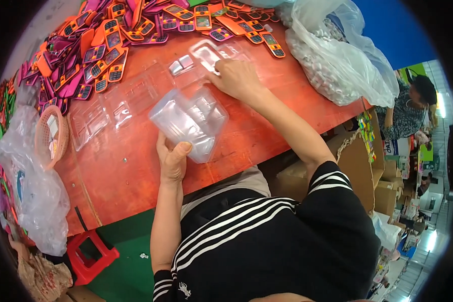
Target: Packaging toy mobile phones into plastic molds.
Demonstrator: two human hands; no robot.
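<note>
We have the clear tray stack (pixel 178 118) in the left hand (pixel 172 158), thumb on the near face, held just above the table (pixel 256 131). The plastic is thin, see-through and glossy, with stepped moulded recesses and strong glare; outlines are smeared on the right side, so we can't count the layers. The left fingers are mostly behind the plastic, but the grip is closed on it. Ahead and to the right of that grip, our right hand (pixel 239 80) is bent down at the near edge of a laid-out tray (pixel 206 54); fingertips are partly hidden under the hand, so we can't tell if it's pinching the plastic or only touching. More clear trays (pixel 128 98) lie in a row ahead and left of the left grip, their edges hard to separate against the red top. Beyond them we see a heap of orange and purple phone-shaped pieces (pixel 108 45), cut off by the upper rim. Right of the right hand sits a translucent bag (pixel 332 70) full of small pale pieces, too blurred to identify. Well left of the left grip: a pink basket (pixel 44 151) with flat pale items we can't make out, then a crumpled plastic bag (pixel 35 191). A co-worker (pixel 410 108) is far off to the right, distorted by the lens.
</note>
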